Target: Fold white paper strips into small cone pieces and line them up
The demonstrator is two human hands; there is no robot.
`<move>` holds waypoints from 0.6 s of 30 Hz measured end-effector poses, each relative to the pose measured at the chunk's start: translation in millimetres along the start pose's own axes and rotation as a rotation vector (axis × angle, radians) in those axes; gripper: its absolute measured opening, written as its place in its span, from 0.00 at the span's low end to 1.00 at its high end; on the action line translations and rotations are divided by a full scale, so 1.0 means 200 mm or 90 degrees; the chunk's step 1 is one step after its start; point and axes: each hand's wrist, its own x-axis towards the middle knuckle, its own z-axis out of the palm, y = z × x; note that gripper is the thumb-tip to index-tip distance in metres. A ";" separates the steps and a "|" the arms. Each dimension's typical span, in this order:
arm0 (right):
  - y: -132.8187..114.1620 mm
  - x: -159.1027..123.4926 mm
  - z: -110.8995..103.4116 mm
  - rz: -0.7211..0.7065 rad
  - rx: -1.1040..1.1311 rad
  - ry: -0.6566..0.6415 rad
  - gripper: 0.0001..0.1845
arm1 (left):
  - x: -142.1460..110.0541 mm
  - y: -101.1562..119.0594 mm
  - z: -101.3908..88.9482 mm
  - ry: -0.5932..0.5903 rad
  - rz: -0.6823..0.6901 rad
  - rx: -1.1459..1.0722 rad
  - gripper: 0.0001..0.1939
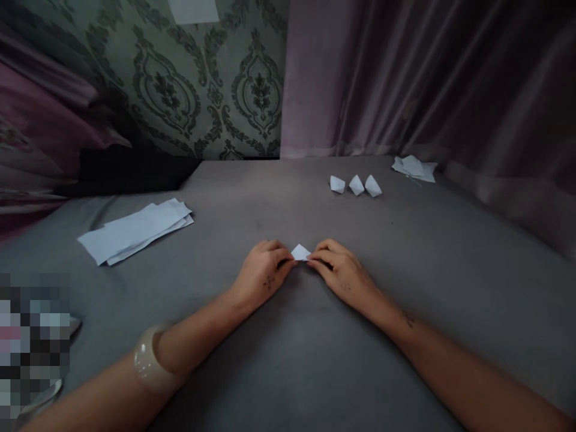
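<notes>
A small folded piece of white paper [300, 252] is held between my two hands over the middle of the grey cloth surface [288, 342]. Its visible part rises to a point, like a triangle. My left hand [265, 270] pinches the left corner between thumb and fingers. At the right corner, the thumb and fingers of my right hand [344, 273] are closed on the same paper. My fingertips hide both lower corners. Farther back on the right stand three small folded paper shapes [357, 185] in a row.
A stack of white paper strips [139, 228] lies at left. More loose paper [414, 168] rests at the far right, near the purple curtain [405, 78]. Black cloth [130, 171] lies at the back left, before the patterned wall [202, 90]. A pale bangle [153, 363] circles my left forearm.
</notes>
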 end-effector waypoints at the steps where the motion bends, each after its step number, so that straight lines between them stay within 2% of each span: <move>1: 0.01 0.01 0.00 0.017 0.022 0.006 0.10 | 0.00 0.00 0.00 0.008 -0.030 -0.032 0.10; 7: 0.02 0.05 0.00 0.089 0.096 0.027 0.10 | 0.03 0.02 -0.02 0.021 -0.164 -0.121 0.09; 18: 0.00 0.08 0.03 0.144 0.042 0.045 0.10 | 0.06 0.03 -0.01 0.019 -0.206 -0.082 0.12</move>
